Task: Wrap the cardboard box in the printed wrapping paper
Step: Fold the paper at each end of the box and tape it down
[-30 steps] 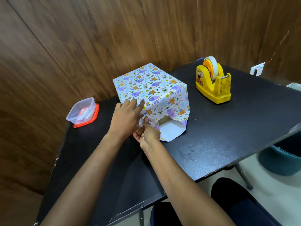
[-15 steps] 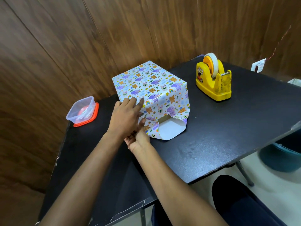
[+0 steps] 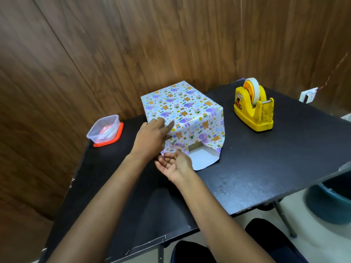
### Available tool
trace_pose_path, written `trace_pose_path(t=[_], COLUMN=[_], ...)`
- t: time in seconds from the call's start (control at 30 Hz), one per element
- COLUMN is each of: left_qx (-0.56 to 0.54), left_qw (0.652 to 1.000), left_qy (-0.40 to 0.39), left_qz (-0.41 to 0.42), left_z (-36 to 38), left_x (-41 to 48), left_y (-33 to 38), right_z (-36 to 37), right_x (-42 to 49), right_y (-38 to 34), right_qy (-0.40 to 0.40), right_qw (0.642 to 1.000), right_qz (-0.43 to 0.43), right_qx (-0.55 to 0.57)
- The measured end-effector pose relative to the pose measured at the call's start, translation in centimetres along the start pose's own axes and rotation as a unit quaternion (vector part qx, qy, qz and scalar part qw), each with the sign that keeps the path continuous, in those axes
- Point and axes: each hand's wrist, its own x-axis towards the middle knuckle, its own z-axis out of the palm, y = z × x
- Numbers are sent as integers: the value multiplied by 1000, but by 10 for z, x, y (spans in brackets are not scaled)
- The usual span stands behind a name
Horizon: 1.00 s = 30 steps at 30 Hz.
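Note:
The cardboard box stands on the black table, covered on top and on its near face by printed wrapping paper with elephants and bears. A small strip of bare cardboard shows at the bottom of the near face. A white flap of paper lies flat on the table in front. My left hand presses with straight fingers on the box's near left edge. My right hand sits palm up at the lower left corner, fingertips touching the paper fold there.
A yellow tape dispenser stands to the right of the box. A clear plastic container on a red lid sits at the table's left edge. Wood panelling lies behind. A teal bin is on the floor at the right.
My right hand has let go of the paper fold, turned palm up and drawn back a little from the corner. My left hand stays pressed on the box's left edge.

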Motion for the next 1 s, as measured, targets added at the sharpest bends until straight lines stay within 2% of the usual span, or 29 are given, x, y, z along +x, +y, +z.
trace_pose_path(t=[0.07,0.13,0.2,0.27,0.3,0.33,0.43,0.5,0.6,0.67,0.73,0.8,0.87,0.93,1.0], left_qx=[-47,-76,-79,-68,-62,-60,-90,-127,-167,-203,-268,-339,-397,-481,-573], left_qw=[998,995,994,994,993,992,979,964,948,933,903,867,829,771,705], left_qy=[-13,-10,-2,15,28,40,31,18,41,50,71,96,112,109,102], left_qz=[-27,-61,-78,-89,-93,-101,-179,-234,-269,-294,-328,-352,-378,-403,-404], left_z=[0,1,2,5,8,9,11,14,9,7,0,-7,-9,-7,-8], left_x=[-1,-2,-4,-7,-8,-9,-15,-23,-33,-39,-47,-51,-51,-45,-31], left_y=[-2,-1,3,8,10,13,24,28,26,22,19,19,26,42,69], right_z=[-9,-22,-37,-48,-52,-55,-61,-60,-52,-47,-44,-33,-14,13,34], right_x=[-8,-6,2,6,9,12,26,32,29,25,15,3,-14,-38,-56], right_y=[-21,-51,-81,-105,-115,-123,-143,-150,-164,-173,-178,-182,-185,-184,-181], right_qy=[9,61,158,247,272,283,268,214,166,143,105,59,19,-39,-91], right_qw=[991,954,867,775,748,737,758,811,876,903,913,919,922,919,903], right_qz=[-77,-212,-349,-421,-435,-430,-327,-271,-179,-87,-15,-22,-81,-165,-212], right_qx=[-111,-202,-317,-401,-421,-438,-496,-471,-416,-396,-393,-388,-377,-356,-364])
